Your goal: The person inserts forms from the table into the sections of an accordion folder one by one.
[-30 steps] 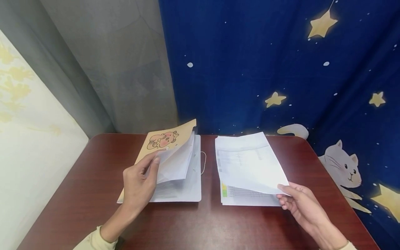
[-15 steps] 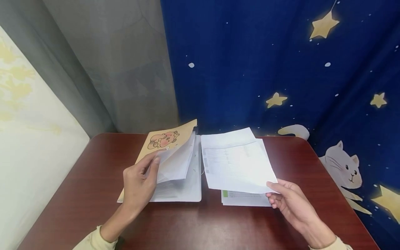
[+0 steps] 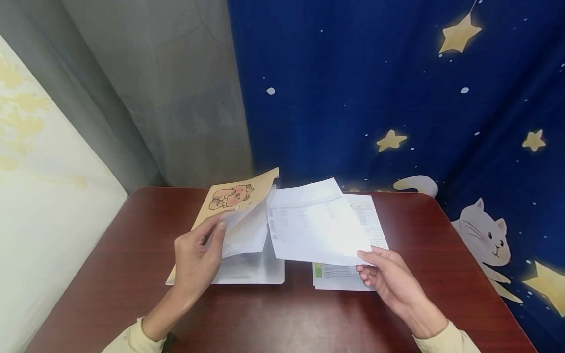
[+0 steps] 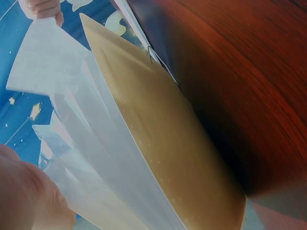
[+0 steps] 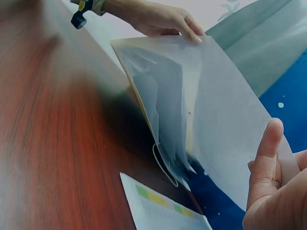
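Observation:
My left hand (image 3: 198,257) pinches the raised cover side of a tan folder (image 3: 216,193), together with a clear sleeve. A cartoon animal is printed on that cover. White papers (image 3: 247,238) show inside the lifted folder. Between thumb and fingers, my right hand (image 3: 395,279) holds the near right corner of a white printed sheet (image 3: 313,228). The sheet's left edge overlaps the folder's opening in the head view. From the right wrist, the sheet (image 5: 225,105) reaches up to the clear sleeves (image 5: 163,91), near the left hand (image 5: 160,18).
A stack of printed papers (image 3: 344,279) with green marks lies on the brown table (image 3: 291,318), partly beneath the held sheet. An elastic cord (image 5: 160,167) loops out from the folder's edge. Behind the table hang a grey curtain (image 3: 176,98) and a blue starry curtain (image 3: 326,98).
My right hand has carried the sheet leftward from over the stack to the folder's opening, uncovering more of the stack's right side. The left hand and folder stay put.

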Action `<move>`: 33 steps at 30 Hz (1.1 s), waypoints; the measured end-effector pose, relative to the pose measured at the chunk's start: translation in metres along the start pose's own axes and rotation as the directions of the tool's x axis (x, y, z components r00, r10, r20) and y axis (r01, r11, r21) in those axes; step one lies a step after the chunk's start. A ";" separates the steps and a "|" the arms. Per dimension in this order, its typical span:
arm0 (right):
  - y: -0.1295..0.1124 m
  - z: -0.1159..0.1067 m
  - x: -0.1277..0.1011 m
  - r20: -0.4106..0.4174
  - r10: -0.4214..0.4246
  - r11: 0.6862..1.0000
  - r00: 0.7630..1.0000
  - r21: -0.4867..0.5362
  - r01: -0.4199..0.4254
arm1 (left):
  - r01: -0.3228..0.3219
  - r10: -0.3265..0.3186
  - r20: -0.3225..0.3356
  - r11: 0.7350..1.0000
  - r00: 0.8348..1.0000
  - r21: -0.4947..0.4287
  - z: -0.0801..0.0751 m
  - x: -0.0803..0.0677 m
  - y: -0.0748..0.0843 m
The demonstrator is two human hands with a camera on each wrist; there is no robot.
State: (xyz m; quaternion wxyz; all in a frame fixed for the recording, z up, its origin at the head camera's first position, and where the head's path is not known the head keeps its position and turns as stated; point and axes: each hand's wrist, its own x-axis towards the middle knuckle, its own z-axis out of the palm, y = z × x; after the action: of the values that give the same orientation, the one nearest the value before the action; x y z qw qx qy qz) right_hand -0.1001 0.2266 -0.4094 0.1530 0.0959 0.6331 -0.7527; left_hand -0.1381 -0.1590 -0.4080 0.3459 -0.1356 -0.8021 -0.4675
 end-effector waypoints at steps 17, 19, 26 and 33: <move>0.002 0.031 0.023 0.008 -0.036 0.999 0.999 -0.001 0.036 | 0.007 -0.007 0.010 1.000 1.000 0.012 0.002 0.001 0.001; 0.003 0.035 0.025 0.014 -0.041 0.999 0.999 -0.008 0.041 | 0.006 -0.006 0.011 1.000 1.000 0.005 0.002 0.001 0.001; 0.007 0.047 0.033 -0.006 -0.062 0.996 0.998 -0.057 0.062 | 0.006 -0.006 0.006 1.000 1.000 0.011 0.001 0.000 0.002; 0.011 0.058 0.039 -0.015 -0.079 0.994 0.997 -0.071 0.078 | -0.008 0.008 -0.003 1.000 1.000 0.012 0.001 0.001 0.002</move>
State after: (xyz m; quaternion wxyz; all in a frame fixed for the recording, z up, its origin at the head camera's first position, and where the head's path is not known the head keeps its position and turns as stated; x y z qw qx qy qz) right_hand -0.1299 0.1636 -0.4220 0.1209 0.0722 0.6638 -0.7346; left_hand -0.1381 -0.1572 -0.4067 0.3498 -0.1359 -0.8038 -0.4616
